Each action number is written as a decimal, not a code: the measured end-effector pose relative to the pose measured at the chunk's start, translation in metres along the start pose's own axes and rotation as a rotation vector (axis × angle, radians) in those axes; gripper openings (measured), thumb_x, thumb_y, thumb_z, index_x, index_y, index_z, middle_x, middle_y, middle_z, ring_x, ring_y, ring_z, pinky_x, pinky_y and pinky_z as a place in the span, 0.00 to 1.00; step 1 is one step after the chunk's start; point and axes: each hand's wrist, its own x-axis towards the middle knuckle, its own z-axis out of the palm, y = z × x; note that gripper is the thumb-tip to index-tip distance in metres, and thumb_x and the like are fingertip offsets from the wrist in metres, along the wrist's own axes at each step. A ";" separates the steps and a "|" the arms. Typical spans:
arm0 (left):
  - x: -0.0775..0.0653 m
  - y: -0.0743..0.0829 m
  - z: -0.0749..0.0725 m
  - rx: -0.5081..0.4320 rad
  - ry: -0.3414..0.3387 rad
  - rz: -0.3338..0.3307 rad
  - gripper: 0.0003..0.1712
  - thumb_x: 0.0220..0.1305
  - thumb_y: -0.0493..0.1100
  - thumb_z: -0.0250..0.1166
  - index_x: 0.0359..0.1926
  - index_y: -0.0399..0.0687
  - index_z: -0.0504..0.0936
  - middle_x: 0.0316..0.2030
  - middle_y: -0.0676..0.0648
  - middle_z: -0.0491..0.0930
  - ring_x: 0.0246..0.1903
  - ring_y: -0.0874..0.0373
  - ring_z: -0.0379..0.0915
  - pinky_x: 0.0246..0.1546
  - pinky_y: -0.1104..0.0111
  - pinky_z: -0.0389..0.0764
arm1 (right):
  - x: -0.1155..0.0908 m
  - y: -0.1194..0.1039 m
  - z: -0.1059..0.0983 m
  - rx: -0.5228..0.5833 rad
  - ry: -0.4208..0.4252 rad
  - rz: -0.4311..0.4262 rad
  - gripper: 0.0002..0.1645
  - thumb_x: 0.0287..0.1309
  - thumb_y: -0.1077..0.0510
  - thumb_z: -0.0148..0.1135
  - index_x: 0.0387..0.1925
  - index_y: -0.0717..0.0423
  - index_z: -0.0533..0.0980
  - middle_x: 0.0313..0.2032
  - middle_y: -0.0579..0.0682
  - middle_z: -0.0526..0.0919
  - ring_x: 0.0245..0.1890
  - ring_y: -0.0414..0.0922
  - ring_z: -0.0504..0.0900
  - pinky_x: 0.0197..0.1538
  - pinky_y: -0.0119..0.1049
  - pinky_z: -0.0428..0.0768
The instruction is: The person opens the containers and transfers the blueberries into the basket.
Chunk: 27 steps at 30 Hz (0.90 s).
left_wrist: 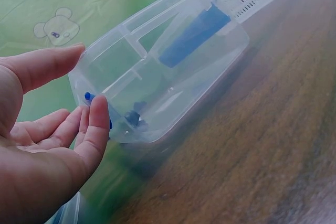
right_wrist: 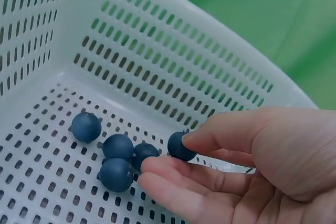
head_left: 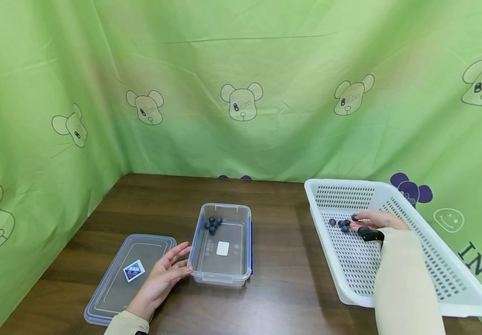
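My right hand [head_left: 376,220] reaches into a white perforated basket [head_left: 329,260], pinching a blueberry [right_wrist: 181,146] at the tips of thumb and finger. Beside those fingers, several loose blueberries [right_wrist: 116,174] sit on the basket floor. The left hand [head_left: 165,274] touches the left side of a clear plastic container [head_left: 241,242] near its front corner, thumb apart from the relaxed fingers. Inside the lidless container, a small cluster of blueberries [head_left: 213,224] lies toward the back left. Blue clasps show on its sides, one partly hidden behind the left fingers in the left wrist view.
A clear lid [head_left: 111,288] with a blue edge and a blue-and-white label lies flat on the brown wooden table [head_left: 282,284], left of the container. Green patterned cloth [head_left: 241,60] hangs behind the table and along both sides.
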 end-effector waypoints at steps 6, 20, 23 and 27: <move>0.001 0.000 0.000 0.008 0.011 -0.010 0.42 0.58 0.23 0.62 0.71 0.25 0.54 0.59 0.46 0.70 0.50 0.56 0.76 0.47 0.70 0.80 | 0.001 0.001 0.003 -0.070 0.059 0.053 0.18 0.74 0.56 0.42 0.44 0.64 0.77 0.36 0.38 0.84 0.36 0.32 0.81 0.45 0.27 0.77; 0.002 0.000 0.000 0.012 0.018 -0.015 0.43 0.57 0.23 0.62 0.72 0.25 0.53 0.60 0.45 0.70 0.50 0.56 0.76 0.48 0.70 0.80 | 0.000 -0.004 0.005 0.171 0.017 0.099 0.19 0.76 0.55 0.39 0.40 0.54 0.78 0.34 0.45 0.88 0.36 0.37 0.86 0.46 0.27 0.80; 0.003 0.000 0.000 0.011 0.015 -0.012 0.43 0.57 0.23 0.62 0.72 0.25 0.54 0.60 0.44 0.69 0.50 0.55 0.76 0.48 0.70 0.80 | 0.002 -0.011 0.006 0.258 -0.019 0.061 0.20 0.77 0.56 0.38 0.39 0.55 0.78 0.34 0.49 0.87 0.37 0.39 0.86 0.44 0.25 0.80; 0.002 0.000 0.000 0.011 0.015 -0.020 0.43 0.57 0.23 0.61 0.72 0.25 0.54 0.60 0.44 0.69 0.50 0.55 0.75 0.48 0.70 0.80 | 0.004 -0.027 0.014 0.433 -0.004 0.024 0.16 0.76 0.57 0.45 0.37 0.53 0.79 0.36 0.54 0.86 0.38 0.42 0.87 0.37 0.20 0.79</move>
